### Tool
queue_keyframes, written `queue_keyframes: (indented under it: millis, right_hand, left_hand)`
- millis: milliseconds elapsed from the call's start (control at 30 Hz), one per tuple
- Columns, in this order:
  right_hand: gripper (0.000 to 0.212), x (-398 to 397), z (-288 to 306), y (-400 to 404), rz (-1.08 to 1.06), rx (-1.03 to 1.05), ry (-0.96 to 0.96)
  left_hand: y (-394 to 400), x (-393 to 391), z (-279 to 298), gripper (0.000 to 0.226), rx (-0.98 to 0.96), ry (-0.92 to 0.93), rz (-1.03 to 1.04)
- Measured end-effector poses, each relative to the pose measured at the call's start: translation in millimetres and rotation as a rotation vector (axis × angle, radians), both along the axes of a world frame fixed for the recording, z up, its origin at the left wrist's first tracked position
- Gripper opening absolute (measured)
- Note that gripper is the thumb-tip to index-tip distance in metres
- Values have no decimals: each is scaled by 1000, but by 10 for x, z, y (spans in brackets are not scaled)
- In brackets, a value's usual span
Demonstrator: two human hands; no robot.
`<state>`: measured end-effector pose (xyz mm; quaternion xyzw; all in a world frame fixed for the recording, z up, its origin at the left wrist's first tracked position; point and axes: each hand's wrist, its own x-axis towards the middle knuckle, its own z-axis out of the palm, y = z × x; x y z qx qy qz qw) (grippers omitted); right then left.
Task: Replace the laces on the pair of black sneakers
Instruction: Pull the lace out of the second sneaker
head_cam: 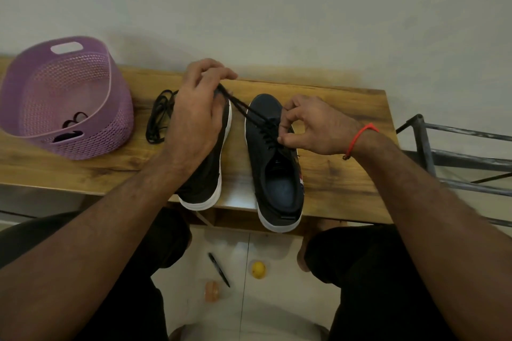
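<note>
Two black sneakers with white soles stand side by side on the wooden table (346,108), toes pointing away from me. The right sneaker (274,171) has a black lace (246,109) threaded through its eyelets. My left hand (198,111) hovers over the left sneaker (206,183) and pinches the lace's two ends, drawn taut up and to the left. My right hand (313,126) pinches the lace at the upper eyelets of the right sneaker. Much of the left sneaker is hidden under my left hand and forearm.
A loose black lace (156,116) lies coiled on the table left of the shoes. A purple perforated basket (69,97) with dark items inside stands at the far left. A metal rack (448,158) stands to the right. On the floor lie a pen (219,270) and a yellow ball (258,268).
</note>
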<state>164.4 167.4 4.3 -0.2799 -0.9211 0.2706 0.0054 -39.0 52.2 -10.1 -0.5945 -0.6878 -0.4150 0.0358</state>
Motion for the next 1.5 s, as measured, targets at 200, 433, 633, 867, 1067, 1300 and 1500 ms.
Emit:
queue_keyframes:
  millis: [200, 433, 633, 867, 1067, 1300, 1500]
  right_hand:
    - [17, -38, -64, -6, -11, -17, 76]
    - [11, -67, -143, 5, -92, -138, 166]
    - [2, -58, -130, 6, -30, -207, 138]
    - [4, -8, -75, 52, 48, -83, 66]
    - [7, 0, -50, 32, 92, -24, 81]
    - [12, -2, -25, -30, 104, 123, 22]
    - [12, 24, -37, -42, 58, 145, -45]
  left_hand:
    - [-46, 217, -99, 42, -256, 145, -70]
    - [-15, 284, -243, 18, -350, -168, -248]
    - [-15, 229, -320, 16, -357, -88, -225]
    - [-65, 203, -246, 13, -318, 226, -246]
    - [-36, 209, -266, 12, -341, 160, -298]
    - [-48, 225, -233, 11, -361, 214, -217]
    - [-49, 237, -289, 12, -391, 124, -167]
